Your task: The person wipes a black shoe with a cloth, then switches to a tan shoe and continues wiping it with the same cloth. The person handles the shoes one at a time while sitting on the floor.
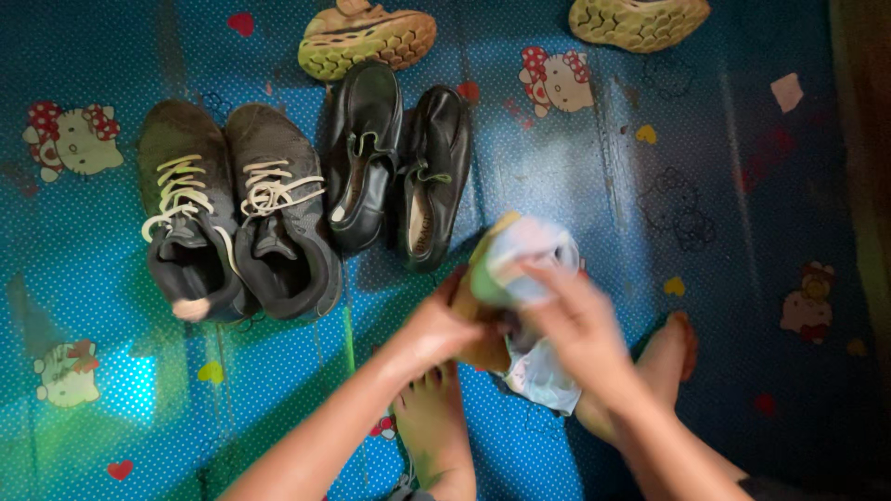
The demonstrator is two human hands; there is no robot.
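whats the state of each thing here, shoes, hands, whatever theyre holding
left hand: gripping a tan shoe from below
right hand: pressing a pale cloth onto the shoe, blurred
tan shoe: lifted off the mat, mostly covered
pale cloth: crumpled, hanging loose
dark sneakers: upright side by side, laced, loosely tied
black leather shoes: upright, paired
yellow-soled shoes: tipped, soles showing, apart
blue mat: spread flat

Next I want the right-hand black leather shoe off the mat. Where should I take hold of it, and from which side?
Probably at the heel collar of the black leather shoe: its opening faces up and its heel end points toward you, unobstructed. Come from the near side, fingers inside, thumb on the heel. Its partner crowds the left; both the left hand and right hand hold a cloth.
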